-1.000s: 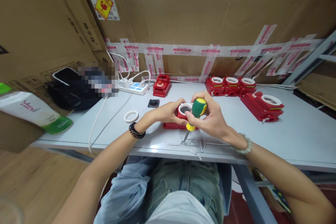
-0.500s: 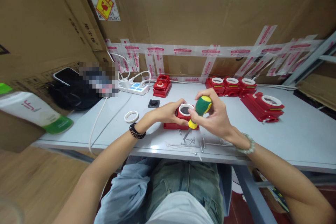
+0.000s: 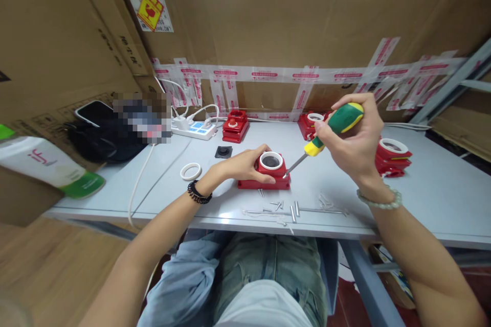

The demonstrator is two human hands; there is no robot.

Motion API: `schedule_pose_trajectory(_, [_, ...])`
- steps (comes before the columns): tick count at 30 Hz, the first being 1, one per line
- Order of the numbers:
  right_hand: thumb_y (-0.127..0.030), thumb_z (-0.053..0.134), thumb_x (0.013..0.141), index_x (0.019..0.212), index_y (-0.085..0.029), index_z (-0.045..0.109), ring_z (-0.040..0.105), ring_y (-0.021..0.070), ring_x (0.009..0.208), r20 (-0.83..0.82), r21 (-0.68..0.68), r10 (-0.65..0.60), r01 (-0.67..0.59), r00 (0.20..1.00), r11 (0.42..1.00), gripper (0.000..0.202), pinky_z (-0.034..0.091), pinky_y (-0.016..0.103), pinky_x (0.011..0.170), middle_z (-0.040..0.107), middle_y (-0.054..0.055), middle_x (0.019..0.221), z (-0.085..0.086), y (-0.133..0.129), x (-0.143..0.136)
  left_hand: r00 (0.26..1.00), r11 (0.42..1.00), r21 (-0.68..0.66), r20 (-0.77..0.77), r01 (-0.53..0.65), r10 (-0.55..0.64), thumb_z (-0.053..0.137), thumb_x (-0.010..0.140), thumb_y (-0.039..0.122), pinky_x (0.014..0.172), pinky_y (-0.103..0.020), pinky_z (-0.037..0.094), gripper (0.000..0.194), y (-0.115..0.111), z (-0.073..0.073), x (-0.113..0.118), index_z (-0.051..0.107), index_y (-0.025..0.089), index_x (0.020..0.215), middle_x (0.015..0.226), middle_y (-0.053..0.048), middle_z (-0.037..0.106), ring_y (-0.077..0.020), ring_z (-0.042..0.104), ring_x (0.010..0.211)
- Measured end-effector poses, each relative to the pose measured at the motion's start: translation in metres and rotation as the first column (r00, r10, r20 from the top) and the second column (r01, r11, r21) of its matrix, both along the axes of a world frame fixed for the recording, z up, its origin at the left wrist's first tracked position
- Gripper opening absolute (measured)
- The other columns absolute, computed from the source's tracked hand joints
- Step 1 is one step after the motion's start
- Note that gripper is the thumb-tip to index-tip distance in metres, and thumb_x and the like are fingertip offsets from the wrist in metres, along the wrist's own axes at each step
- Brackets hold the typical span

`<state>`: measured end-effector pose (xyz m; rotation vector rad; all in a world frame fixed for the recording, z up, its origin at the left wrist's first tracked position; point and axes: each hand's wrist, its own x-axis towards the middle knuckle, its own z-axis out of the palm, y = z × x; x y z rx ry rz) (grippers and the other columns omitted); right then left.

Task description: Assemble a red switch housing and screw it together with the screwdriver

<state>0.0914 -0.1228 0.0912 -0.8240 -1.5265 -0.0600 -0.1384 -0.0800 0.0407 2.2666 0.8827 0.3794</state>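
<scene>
My left hand (image 3: 251,164) grips the left side of a red housing (image 3: 253,184) that has a white ring (image 3: 271,167) around a dark round window on top. In my right hand (image 3: 353,148) is a screwdriver (image 3: 341,121) with a green and yellow handle, fingers closed around it. Its shaft slants down to the left, and the tip is at the right front corner of the housing, with a small bright spot there, perhaps a screw. Several loose screws (image 3: 276,205) and metal pins (image 3: 294,210) lie on the table just in front of the housing.
To the left lie a loose white ring (image 3: 191,171) and a black square part (image 3: 223,152). Other red housings (image 3: 235,126) stand at the back and right. A white power strip (image 3: 195,129), a phone (image 3: 93,112) and a green-white tube (image 3: 49,166) are at the left. Cardboard (image 3: 245,20) walls the back.
My right hand has moved right and up with the screwdriver. Its tip has gone from the loose screws to the housing's right front corner. My left hand still holds the housing.
</scene>
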Motion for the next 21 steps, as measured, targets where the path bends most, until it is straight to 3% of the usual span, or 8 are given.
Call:
schedule_pose_trajectory(10, [-0.028,0.073,0.071,0.086,-0.028,0.051,0.047,0.0142,0.058,0.068,0.022,-0.118,0.116,0.991,0.993,0.027,0.042,0.031,0.05,0.05,-0.003,0.07,-0.005,0.011,0.002,1.0,1.0,0.004,-0.024,-0.001,0.001,0.075,0.07,0.059,0.079,-0.033,0.047,0.067,0.001,0.0,0.0,0.047,0.022,0.118,0.106,-0.007,0.069,-0.0251,0.065,0.093])
schedule_pose_trajectory(21, [-0.022,0.073,0.069,0.089,-0.025,0.052,0.044,0.0112,0.058,0.084,-0.081,0.031,-0.024,0.996,0.996,0.03,0.039,0.027,0.047,0.051,-0.004,0.077,-0.013,0.011,-0.003,1.0,1.0,0.003,-0.01,0.01,-0.01,0.074,0.07,0.058,0.081,-0.034,0.047,0.065,0.001,0.0,0.0,0.046,0.022,0.116,0.107,-0.006,0.069,-0.0247,0.065,0.094])
